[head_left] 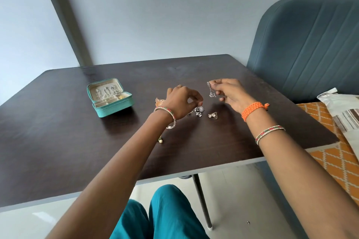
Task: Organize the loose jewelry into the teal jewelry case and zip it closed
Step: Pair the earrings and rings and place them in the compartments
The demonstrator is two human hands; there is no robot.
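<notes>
The teal jewelry case point(114, 107) stands open at the left of the dark table point(58, 132), with chains hung in its lid and small pieces in its tray. My right hand point(231, 93) pinches a dangling silver earring point(210, 89) above the table. Just left of it, my left hand point(183, 101) hovers over loose pieces with fingers curled; I cannot tell whether it holds anything. Below it lie a silver cluster earring point(199, 111), a triangular earring point(212, 115), a rose-gold piece point(159, 101), a silver bangle point(170, 127) and a small pearl piece point(160, 140).
A blue-grey padded headboard point(310, 48) rises at the right beside the table. An orange patterned sheet point(334, 163) and a striped pillow point(343, 110) lie there. The table's front edge point(174, 177) runs close to my knees. A grey wall stands behind.
</notes>
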